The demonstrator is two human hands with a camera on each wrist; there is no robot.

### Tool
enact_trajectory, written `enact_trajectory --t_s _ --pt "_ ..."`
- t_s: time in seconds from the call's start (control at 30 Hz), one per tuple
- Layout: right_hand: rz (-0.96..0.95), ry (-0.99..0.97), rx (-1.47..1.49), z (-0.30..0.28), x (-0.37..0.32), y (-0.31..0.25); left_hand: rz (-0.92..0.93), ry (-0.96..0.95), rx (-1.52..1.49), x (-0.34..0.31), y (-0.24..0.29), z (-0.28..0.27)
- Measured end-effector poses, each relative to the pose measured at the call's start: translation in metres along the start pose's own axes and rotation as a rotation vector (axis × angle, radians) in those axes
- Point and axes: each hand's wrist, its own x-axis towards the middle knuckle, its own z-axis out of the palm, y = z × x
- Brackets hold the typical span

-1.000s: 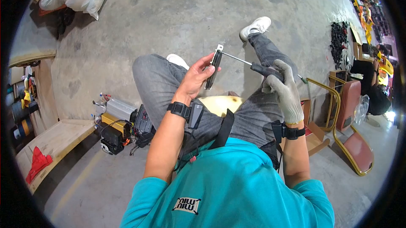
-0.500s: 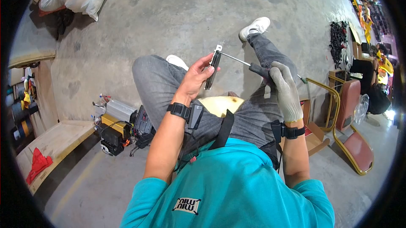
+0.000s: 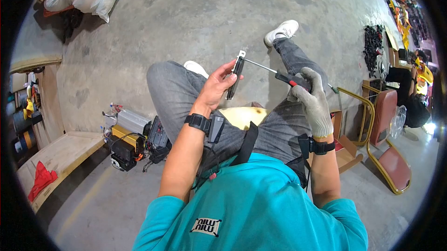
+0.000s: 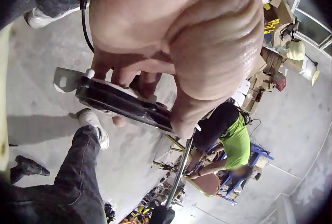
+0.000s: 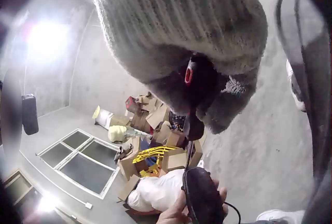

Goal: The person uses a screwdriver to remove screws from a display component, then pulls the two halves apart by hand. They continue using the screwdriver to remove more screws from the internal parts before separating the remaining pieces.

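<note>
My bare left hand (image 3: pixel 215 87) pinches a flat black part (image 3: pixel 236 75) between thumb and fingers, held on edge; a pale metal tab with a hole (image 4: pixel 66 80) sticks out at its end in the left wrist view. My gloved right hand (image 3: pixel 316 103) grips the black and red handle of a screwdriver (image 3: pixel 289 79). Its metal shaft (image 3: pixel 260 65) reaches to the upper end of the black part; whether the tip sits on a screw cannot be told. In the right wrist view the glove (image 5: pixel 181 32) wraps the handle, with the black part (image 5: pixel 202 195) below.
A silver and yellow device (image 3: pixel 132 123) and black units lie on the floor to the left, near a bench (image 3: pixel 70 151) with a red cloth. At the right stand a red chair (image 3: pixel 385 111) and an open cardboard box (image 3: pixel 347 151). Another person is at the far right.
The screwdriver handle has turned in my gloved hand, showing its red portion, and the glove's fingers have opened and closed round it again. The left hand holds the black part nearly still.
</note>
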Motion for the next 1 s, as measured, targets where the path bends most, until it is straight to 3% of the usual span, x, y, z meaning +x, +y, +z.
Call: enact_trajectory --t_s 0.07,0.13,0.17,0.37,0.43,0.57,0.63,0.83,0.87,0.93,1.0 --pt "-0.059 0.026 -0.027 -0.001 0.000 -0.003 0.004 -0.002 -0.011 0.000 0.000 0.001" --pt "0.181 -0.025 0.124 -0.004 0.002 -0.011 0.009 -0.003 -0.022 0.000 0.000 0.001" --pt "0.181 -0.025 0.123 -0.005 0.002 -0.009 0.010 -0.004 -0.011 0.000 0.000 0.002" --pt "-0.010 0.014 -0.022 -0.003 0.002 -0.001 0.004 0.004 0.015 0.000 -0.001 0.000" --pt "0.212 -0.049 0.121 -0.006 0.003 -0.012 0.004 -0.003 0.007 0.000 0.000 0.001" --pt "0.195 0.010 0.183 0.001 0.000 -0.005 0.016 0.006 0.028 0.000 0.000 0.002" --pt "-0.005 0.013 0.001 0.002 -0.001 -0.002 0.011 0.008 0.036 -0.001 0.000 0.001" --pt "0.217 -0.031 0.150 -0.003 0.001 -0.014 0.024 -0.002 -0.001 0.000 0.000 0.001" --pt "0.218 -0.034 0.149 -0.002 0.001 -0.009 0.027 -0.003 0.012 0.001 -0.001 0.000" --pt "-0.019 0.019 0.024 0.003 0.000 0.000 0.029 -0.004 0.024 0.000 -0.001 0.000" --pt "0.027 0.019 0.038 0.002 0.000 -0.002 0.015 0.004 0.017 0.000 -0.001 0.000"
